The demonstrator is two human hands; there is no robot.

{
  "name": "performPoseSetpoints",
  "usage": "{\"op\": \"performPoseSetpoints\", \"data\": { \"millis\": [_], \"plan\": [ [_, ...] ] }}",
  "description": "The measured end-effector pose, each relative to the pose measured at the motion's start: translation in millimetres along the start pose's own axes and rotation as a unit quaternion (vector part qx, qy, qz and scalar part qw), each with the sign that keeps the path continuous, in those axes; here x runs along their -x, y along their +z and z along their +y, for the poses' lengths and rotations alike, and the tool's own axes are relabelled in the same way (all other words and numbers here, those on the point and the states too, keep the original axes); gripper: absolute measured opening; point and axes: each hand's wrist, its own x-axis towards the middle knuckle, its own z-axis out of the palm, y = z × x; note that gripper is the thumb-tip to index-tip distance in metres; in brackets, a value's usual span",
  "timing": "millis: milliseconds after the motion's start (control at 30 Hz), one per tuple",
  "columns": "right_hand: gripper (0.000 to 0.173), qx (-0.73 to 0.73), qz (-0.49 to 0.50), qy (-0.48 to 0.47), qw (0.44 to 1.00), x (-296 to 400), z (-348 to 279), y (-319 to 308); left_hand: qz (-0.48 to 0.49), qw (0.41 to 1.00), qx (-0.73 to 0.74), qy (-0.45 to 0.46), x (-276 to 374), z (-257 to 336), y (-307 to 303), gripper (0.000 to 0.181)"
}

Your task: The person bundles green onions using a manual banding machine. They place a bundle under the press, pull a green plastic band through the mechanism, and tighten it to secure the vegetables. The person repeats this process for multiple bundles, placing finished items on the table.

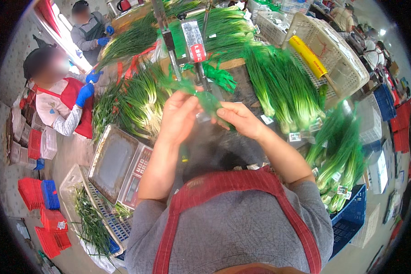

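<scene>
Before my chest, a piece of green mesh netting [209, 103] is stretched between both hands, blurred at its edges. My left hand [179, 114] pinches its left end, and my right hand [239, 118] grips the right end with the thumb on top. Just beyond my fingers stands a metal bench machine [196, 44] whose label bears writing. More green netting [221, 77] hangs in strips at its side. Left of my left hand lie loose spring onions [152, 99], white roots towards me. Netted spring onion bundles [287, 92] lie to the right.
A weighing scale [114, 161] is by my left elbow, above a crate of greens [92, 219]. More netted bundles [339, 164] lie beyond my right elbow, over a blue crate [349, 219]. A white basket [349, 58] holds a yellow roll [308, 56]. Two gloved co-workers [63, 92] stand left.
</scene>
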Motion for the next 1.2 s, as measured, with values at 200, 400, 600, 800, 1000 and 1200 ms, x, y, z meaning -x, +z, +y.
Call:
{"op": "performPoseSetpoints", "data": {
  "millis": [200, 400, 600, 800, 1000, 1200],
  "plan": [
    [0.028, -0.001, 0.003, -0.019, 1.0, 5.0, 10.8, 0.0, 0.03, 0.998, -0.05, 0.025, 0.4, -0.7, 15.0, 0.023],
    [0.036, 0.06, 0.053, -0.136, 0.988, 9.6, 15.1, 5.3, 0.023, 0.994, -0.096, 0.042, -2.6, -3.5, -2.0, 0.03],
    [0.11, 0.285, 0.148, -0.193, 0.927, 38.6, 69.2, -20.9, -0.053, 0.993, -0.088, 0.065, -23.3, 11.5, 49.9, 0.028],
    [0.062, 0.135, 0.333, -0.179, 0.916, 33.5, 119.9, -11.2, -0.212, 0.977, 0.018, -0.001, -29.8, -11.7, 158.4, 0.028],
    [0.028, 0.299, 0.682, 0.068, 0.664, 192.3, -27.5, -83.7, -0.177, 0.983, -0.045, -0.025, -57.8, -26.2, 139.6, 0.049],
    [0.055, 0.449, 0.69, 0.151, 0.547, 411.1, -33.3, -246.0, -0.124, 0.766, -0.627, -0.066, 55.5, -101.3, -17.9, 0.021]
  ]
}}
